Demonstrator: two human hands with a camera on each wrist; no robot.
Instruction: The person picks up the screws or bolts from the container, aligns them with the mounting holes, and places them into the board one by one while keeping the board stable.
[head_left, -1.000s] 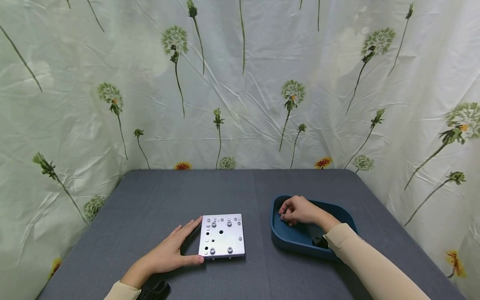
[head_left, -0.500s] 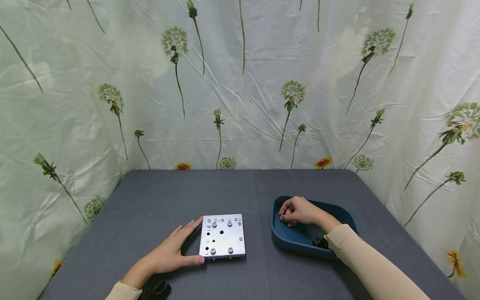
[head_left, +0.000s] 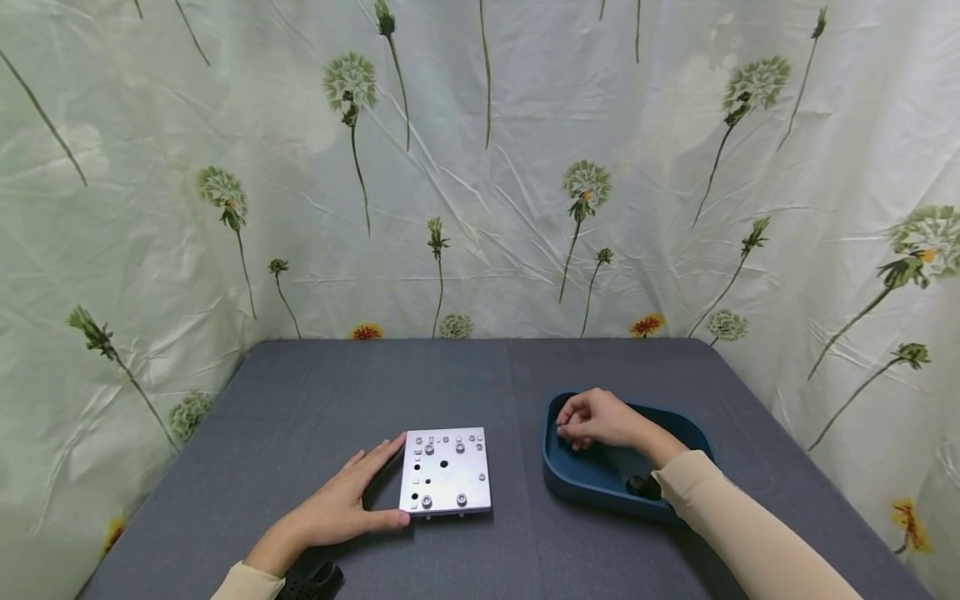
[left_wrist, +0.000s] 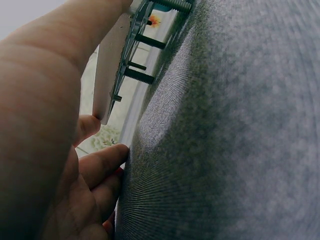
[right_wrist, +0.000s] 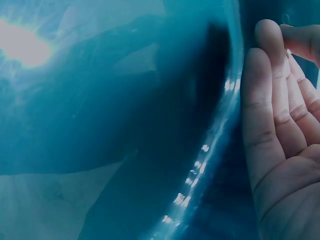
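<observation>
A square silver metal plate (head_left: 444, 471) with screws and holes sits on the table. My left hand (head_left: 348, 500) spans its left edge, thumb at the near corner and fingertips at the far one, fingers fairly straight. In the left wrist view, threaded screw shanks (left_wrist: 139, 76) stick out of the plate's underside. Over the left end of a blue tray (head_left: 592, 492), my right hand (head_left: 600, 419) pinches a small dark metal piece (head_left: 559, 426) between thumb and fingertips. The fingers hide most of it, so I cannot tell its kind.
A grey cloth covers the table (head_left: 375, 383). Behind it hangs a white curtain (head_left: 510, 208) with a dandelion print. A black wrist device (head_left: 313, 581) shows under the left forearm. The tray walls surround the right hand.
My right hand has risen slightly within the tray, with the small metal piece pinched in its fingertips. The left hand and the plate stay practically where they were.
</observation>
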